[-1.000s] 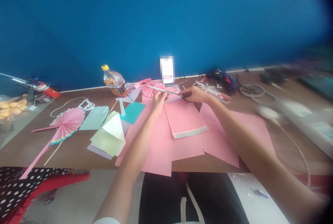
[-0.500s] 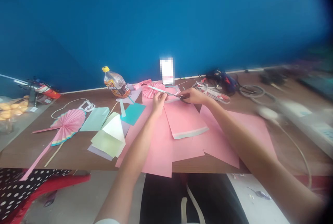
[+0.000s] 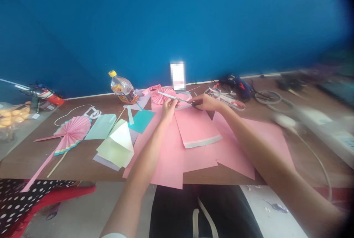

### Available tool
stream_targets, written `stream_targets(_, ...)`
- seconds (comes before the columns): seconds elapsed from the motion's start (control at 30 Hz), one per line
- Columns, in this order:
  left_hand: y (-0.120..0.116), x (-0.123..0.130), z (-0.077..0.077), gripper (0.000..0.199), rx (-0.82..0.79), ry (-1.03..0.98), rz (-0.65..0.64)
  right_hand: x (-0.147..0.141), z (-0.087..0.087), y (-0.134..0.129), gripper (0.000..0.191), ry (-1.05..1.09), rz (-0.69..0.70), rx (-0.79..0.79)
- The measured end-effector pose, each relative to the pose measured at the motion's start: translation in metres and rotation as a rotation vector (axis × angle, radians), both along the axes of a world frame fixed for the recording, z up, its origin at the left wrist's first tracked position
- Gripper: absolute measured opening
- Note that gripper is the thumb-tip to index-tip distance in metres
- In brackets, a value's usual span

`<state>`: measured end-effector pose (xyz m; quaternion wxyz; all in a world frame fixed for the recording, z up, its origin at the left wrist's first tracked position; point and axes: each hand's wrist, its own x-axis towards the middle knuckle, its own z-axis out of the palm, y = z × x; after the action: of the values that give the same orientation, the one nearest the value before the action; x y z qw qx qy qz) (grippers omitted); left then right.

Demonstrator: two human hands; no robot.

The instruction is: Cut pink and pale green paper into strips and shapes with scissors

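Over the pink sheets, my left hand (image 3: 168,109) is closed in a pinch on a narrow pale paper strip (image 3: 163,94), which slants up to the left. My right hand (image 3: 206,102) grips dark-handled scissors (image 3: 197,106), their blades pointing left toward the strip and the left fingertips. Whether the blades touch the strip is too small to tell. Below both hands lies a pink sheet (image 3: 197,129) with a pale band along its near edge. Just behind the left hand rests a pleated pink paper fan (image 3: 162,96).
A finished-looking pink fan (image 3: 72,131) on a stick lies left, beside green and white papers (image 3: 117,146) and a teal sheet (image 3: 141,121). A yellow-capped bottle (image 3: 124,88) stands near the blue wall. Cables (image 3: 267,97) and a white adapter (image 3: 284,121) lie right.
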<state>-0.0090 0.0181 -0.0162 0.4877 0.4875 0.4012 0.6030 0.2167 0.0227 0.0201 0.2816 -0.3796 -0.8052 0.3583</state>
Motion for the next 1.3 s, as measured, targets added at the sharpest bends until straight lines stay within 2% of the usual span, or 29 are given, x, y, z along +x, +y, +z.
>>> stream_targets(0.47, 0.002, -0.001, 0.0, 0.02, -0.017, -0.031, 0.027, 0.002, 0.013, -0.007, 0.041, 0.009, -0.04, -0.028)
stream_targets(0.9, 0.003, -0.001, -0.002, 0.026, -0.008, -0.018, 0.036, 0.003, 0.018, -0.01, 0.038, -0.034, -0.054, -0.012)
stream_targets(1.3, 0.001, 0.0, 0.0, 0.025, -0.025, -0.023, 0.042, 0.006, 0.008, -0.004, 0.042, -0.066, -0.055, 0.003)
